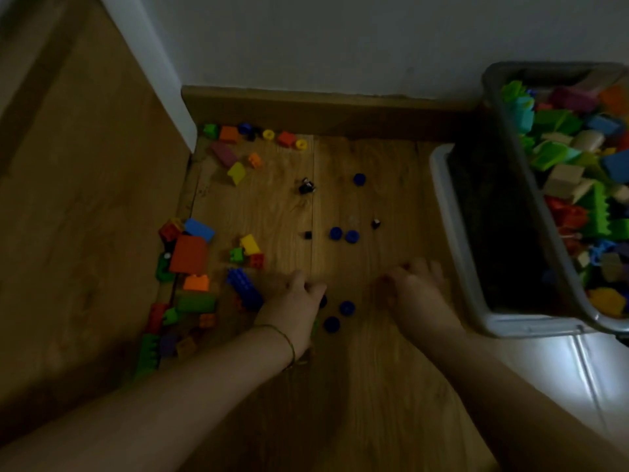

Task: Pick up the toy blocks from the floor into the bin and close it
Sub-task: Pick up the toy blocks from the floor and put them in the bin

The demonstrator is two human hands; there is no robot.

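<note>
- Left hand [296,301] and right hand [417,287] are hovering lower centre; blur is hiding their grip.
- Blue round pieces [347,307] are probably handling light, slick; pinch rims.

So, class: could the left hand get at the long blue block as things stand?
Probably yes: the long blue block lies just beside the left hand, with nothing covering it.

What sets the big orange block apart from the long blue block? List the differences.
Colour: the big orange block is orange-red, the long blue block dark blue. Shape: the orange one is broad and squarish, the blue one long and narrow. Place: the blue one lies nearer the left hand. Both lie on the floor.
</note>
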